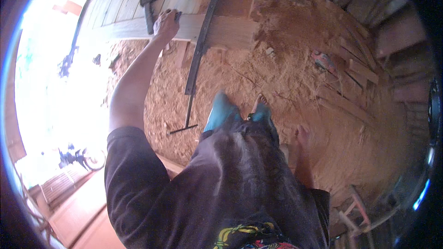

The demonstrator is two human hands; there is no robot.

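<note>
My left hand (166, 24) reaches over the near edge of a wooden panel (124, 30) made of joined planks. Its fingers are curled closed, with a small dark thing at their tips that I cannot make out. Just left of it a hammer (150, 11) lies on the panel, its dark head toward the far side. A long dark metal bar clamp (201, 41) crosses the panel to the right of this hand, its T-shaped handle (185, 127) sticking out toward me. My right hand (302, 136) hangs low beside my right leg, away from the panel, its fingers blurred.
Sawdust and shavings (286, 78) cover the ground. At the right lie loose boards (346, 103) and a red and grey object (324, 61). Stacked timber (397, 32) rises at the far right. A motorbike (83, 157) stands in bright light at the left.
</note>
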